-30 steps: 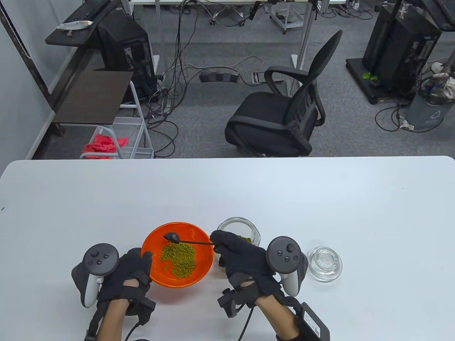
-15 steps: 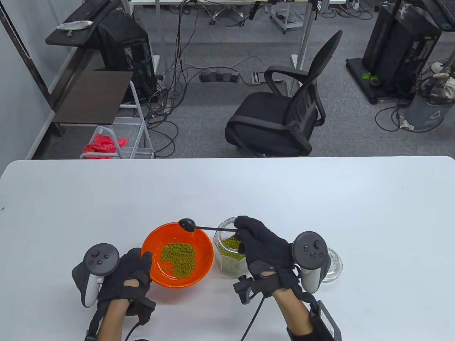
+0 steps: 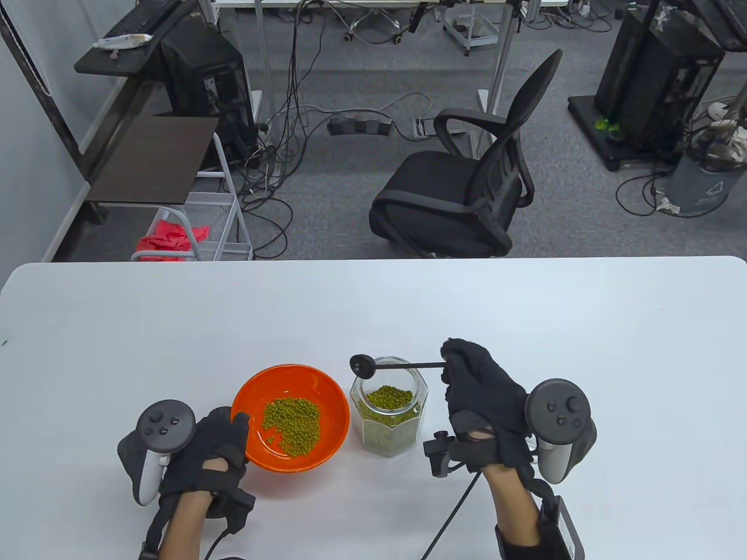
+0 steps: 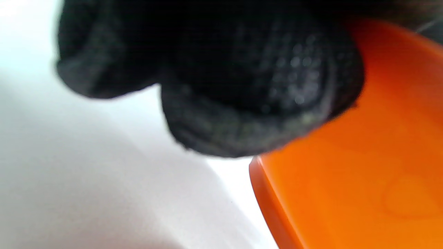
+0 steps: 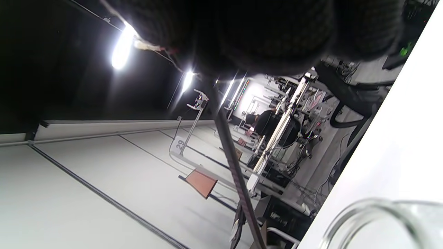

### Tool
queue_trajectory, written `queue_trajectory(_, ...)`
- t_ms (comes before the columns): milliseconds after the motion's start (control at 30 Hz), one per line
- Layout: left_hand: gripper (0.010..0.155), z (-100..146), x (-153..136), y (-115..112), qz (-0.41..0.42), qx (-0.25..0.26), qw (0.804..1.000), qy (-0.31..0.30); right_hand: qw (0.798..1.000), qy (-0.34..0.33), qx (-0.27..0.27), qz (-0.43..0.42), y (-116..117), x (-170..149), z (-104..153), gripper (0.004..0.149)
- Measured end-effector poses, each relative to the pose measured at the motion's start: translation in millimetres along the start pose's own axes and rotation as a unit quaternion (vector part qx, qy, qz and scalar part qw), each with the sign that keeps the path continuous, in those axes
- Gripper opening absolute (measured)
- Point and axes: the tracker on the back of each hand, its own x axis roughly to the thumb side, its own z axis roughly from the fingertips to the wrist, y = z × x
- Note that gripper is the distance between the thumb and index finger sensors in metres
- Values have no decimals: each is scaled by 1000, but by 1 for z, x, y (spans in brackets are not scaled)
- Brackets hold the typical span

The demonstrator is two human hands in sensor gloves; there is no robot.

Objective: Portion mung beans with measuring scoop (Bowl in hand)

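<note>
An orange bowl point(image 3: 327, 402) with a pile of green mung beans point(image 3: 292, 424) sits on the white table. My left hand point(image 3: 224, 446) grips its left rim; the left wrist view shows my gloved fingers point(image 4: 263, 97) against the orange wall point(image 4: 363, 193). A glass jar point(image 3: 390, 431) of mung beans stands right of the bowl. My right hand point(image 3: 467, 373) holds a black measuring scoop point(image 3: 363, 366) by its thin handle point(image 3: 408, 365), the scoop head above the jar's far left rim. The handle point(image 5: 232, 162) and jar rim point(image 5: 373, 211) show in the right wrist view.
The table's far edge point(image 3: 373, 259) lies well beyond the jar. A black office chair point(image 3: 467, 186) stands on the floor behind the table. The glass lid seen earlier is hidden behind my right hand.
My right hand has carried the scoop from over the bowl rightward to above the jar. The left hand and the bowl have not moved.
</note>
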Motion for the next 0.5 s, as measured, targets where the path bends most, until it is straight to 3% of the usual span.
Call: queue_trajectory(500,54,0,0,0,2,-1,1000,-1,998,6,-14,53,-10,-2,-4,39)
